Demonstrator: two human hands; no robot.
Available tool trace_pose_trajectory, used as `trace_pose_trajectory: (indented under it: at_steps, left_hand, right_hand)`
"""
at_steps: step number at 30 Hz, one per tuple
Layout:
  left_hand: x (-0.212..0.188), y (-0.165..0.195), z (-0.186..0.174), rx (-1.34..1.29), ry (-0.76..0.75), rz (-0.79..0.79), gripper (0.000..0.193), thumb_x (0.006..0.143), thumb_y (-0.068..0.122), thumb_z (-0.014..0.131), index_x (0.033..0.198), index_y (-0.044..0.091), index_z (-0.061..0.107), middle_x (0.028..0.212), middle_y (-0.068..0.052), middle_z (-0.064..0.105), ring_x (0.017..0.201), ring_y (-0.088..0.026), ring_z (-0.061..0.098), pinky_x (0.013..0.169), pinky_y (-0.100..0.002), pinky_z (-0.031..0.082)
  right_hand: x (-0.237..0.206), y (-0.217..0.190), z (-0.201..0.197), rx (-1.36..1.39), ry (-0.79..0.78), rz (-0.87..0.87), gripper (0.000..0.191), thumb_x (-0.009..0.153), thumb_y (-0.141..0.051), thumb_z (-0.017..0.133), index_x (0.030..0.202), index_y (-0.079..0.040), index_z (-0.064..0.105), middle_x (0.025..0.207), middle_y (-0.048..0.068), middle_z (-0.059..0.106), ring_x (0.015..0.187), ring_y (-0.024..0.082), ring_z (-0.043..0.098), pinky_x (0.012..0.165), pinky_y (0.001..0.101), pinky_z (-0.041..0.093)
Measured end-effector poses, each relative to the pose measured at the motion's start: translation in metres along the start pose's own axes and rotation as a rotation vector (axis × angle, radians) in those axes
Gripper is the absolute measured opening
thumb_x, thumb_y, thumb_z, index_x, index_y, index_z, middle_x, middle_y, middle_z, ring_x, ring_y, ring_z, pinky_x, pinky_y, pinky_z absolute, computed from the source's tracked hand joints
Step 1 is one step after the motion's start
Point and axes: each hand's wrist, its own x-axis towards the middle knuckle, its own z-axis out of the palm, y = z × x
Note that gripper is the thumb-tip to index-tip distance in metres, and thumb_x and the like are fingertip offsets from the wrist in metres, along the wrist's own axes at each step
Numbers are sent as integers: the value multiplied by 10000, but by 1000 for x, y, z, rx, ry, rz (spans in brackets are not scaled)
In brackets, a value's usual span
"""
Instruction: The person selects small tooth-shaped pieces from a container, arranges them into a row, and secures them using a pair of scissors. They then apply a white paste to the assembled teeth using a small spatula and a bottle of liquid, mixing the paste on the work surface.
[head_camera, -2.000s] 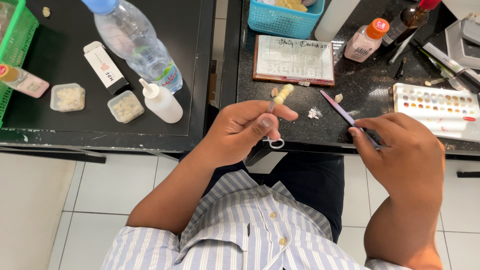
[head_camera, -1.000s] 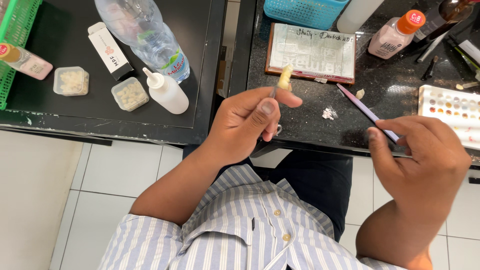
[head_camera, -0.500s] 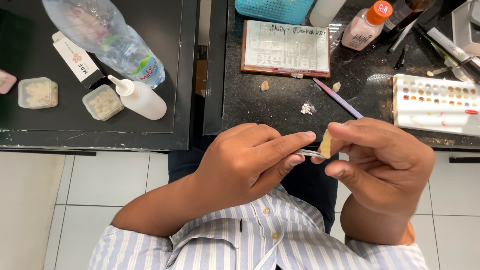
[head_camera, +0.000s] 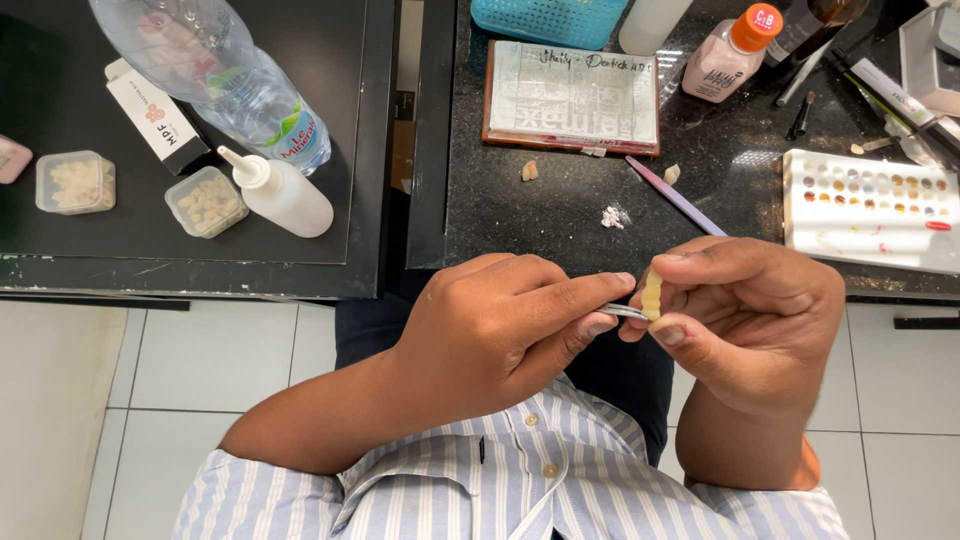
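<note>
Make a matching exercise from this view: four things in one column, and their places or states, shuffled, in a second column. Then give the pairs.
Things:
1. small yellowish piece
2. thin metal tool
3. pink-handled brush
4. white squeeze bottle

Places or states:
A. lying on its side on the left black tabletop
B. pinched in the right hand
C. lying loose on the speckled counter
D. held in the left hand, tip at the piece

Pairs: 1-B, 2-D, 3-C, 4-A

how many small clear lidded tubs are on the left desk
2. One small clear tub sits near the left edge; the other tub stands right of it, beside the white squeeze bottle. More could lie beyond the frame's left edge.
</note>
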Motion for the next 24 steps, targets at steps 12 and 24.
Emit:
trace_pose_trajectory:
  at_steps: [12,24]
  left_hand:
    - [2,-9,6,-19,59,1,209,1022,208,722,1206,108,729,816,-40,670,715,-169,657,653,-327,507]
    - [-22,-25,22,-1010,140,-348,411,1183,334,494,1304,-34,628,913,-67,707,844,-79,670,792,-229,566]
  right_hand:
    - [-2,10,12,-13,80,33,296,1004,22,724,1266,100,610,1008,206,701,843,198,755,733,285,661]
    - [-20,32,45,-279,59,-24,241,1012,27,663,1226,41,552,1157,139,566,1020,145,635,922,252,564]
